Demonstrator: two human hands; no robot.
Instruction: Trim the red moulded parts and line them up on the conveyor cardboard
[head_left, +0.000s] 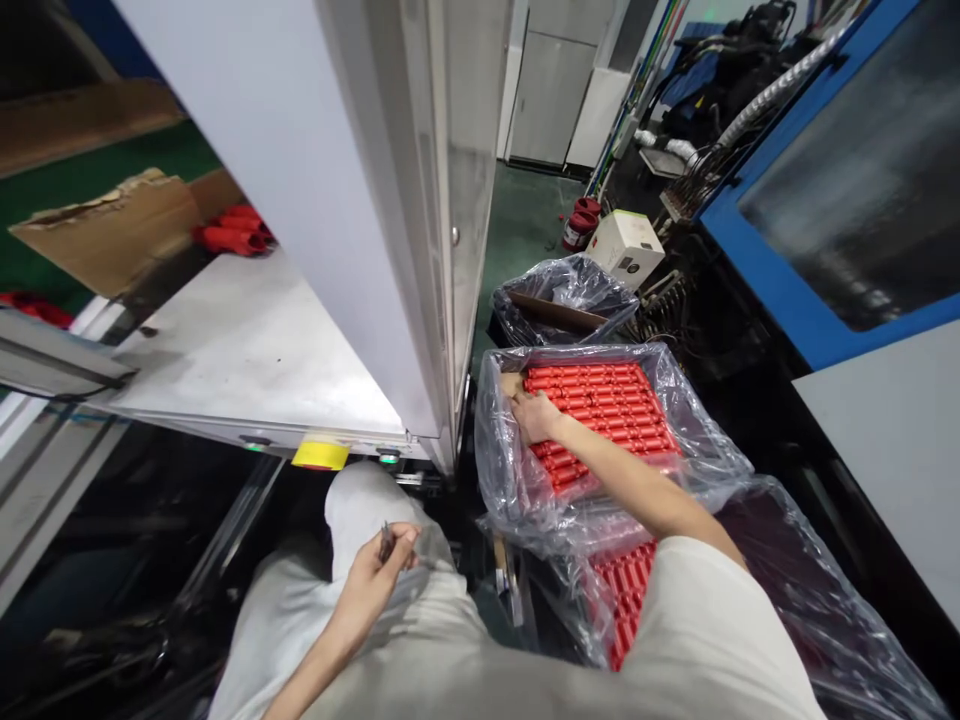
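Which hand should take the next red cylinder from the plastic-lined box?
Probably the right hand: it is at the edge of the red cylinders in the plastic-lined box. The left hand is farther back, pinching a small metal item.

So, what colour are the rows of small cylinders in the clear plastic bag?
Bright red, shown best in the head view: the red cylinders lie in tight rows.
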